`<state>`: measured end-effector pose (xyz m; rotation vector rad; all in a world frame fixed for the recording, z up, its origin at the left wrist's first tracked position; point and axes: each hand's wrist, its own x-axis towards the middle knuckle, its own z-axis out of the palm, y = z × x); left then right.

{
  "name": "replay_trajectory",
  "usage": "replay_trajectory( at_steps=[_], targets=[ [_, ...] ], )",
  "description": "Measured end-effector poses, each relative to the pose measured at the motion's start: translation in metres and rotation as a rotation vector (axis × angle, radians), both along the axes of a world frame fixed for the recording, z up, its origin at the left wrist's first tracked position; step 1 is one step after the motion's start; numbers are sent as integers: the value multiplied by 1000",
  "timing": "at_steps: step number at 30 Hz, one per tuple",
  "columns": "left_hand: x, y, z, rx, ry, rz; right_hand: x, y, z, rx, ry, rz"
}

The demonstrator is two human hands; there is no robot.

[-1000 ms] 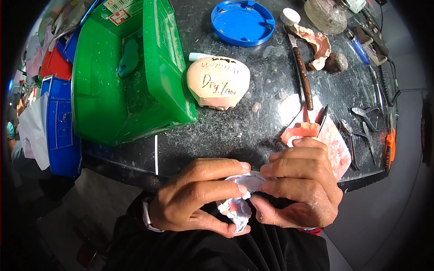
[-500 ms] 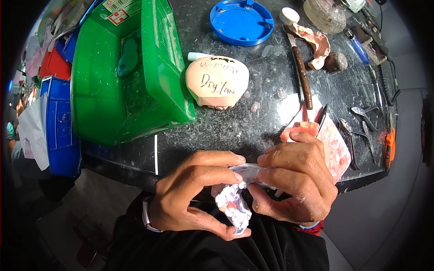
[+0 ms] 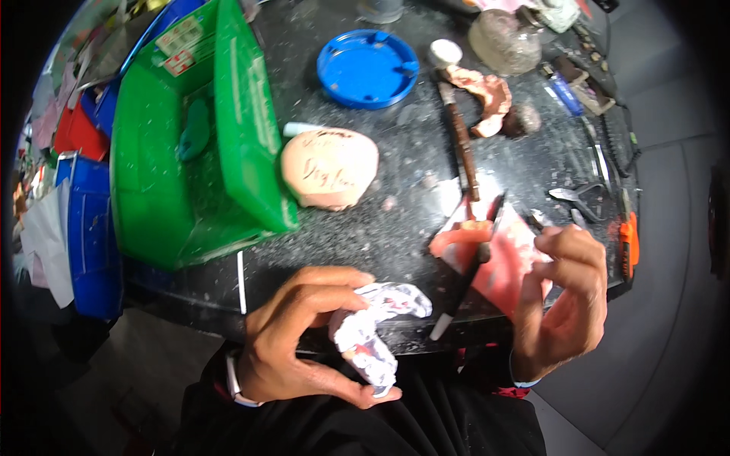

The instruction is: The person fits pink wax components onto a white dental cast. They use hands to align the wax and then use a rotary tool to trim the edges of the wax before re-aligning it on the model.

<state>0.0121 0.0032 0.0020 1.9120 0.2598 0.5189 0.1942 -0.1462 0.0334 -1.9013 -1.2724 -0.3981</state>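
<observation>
On the dark worktop (image 3: 395,228) I see the green bin (image 3: 190,152) at left and the pink cast (image 3: 329,169) beside it. Near the table edge, my left hand (image 3: 300,338) grips a white dental model (image 3: 376,330); my right hand (image 3: 566,304) is half open and holds nothing, near a black pen (image 3: 465,281).

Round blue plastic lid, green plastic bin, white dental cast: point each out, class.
Round blue plastic lid (image 3: 367,68), head view, centre.
Green plastic bin (image 3: 247,144), head view, right wall.
White dental cast (image 3: 372,334), head view, middle.

2 hands (image 3: 304,342) (image 3: 566,304), 1 green bin (image 3: 190,144), 1 blue lid (image 3: 367,68).
</observation>
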Motion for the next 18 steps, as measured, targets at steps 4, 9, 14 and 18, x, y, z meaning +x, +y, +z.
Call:
replay_trajectory(
  at_steps=[4,9,14,18],
  targets=[
    [-4,-2,4,10,31,14,23,-16,11,-37,-35,-220],
    [2,-5,2,-28,-6,30,47,-26,31,-294,-50,-251],
    [1,-5,2,-22,-8,44,47,-25,36,-387,40,-194],
    [0,-4,4,-19,-19,37,23,-7,21,-398,130,84]
  ],
)
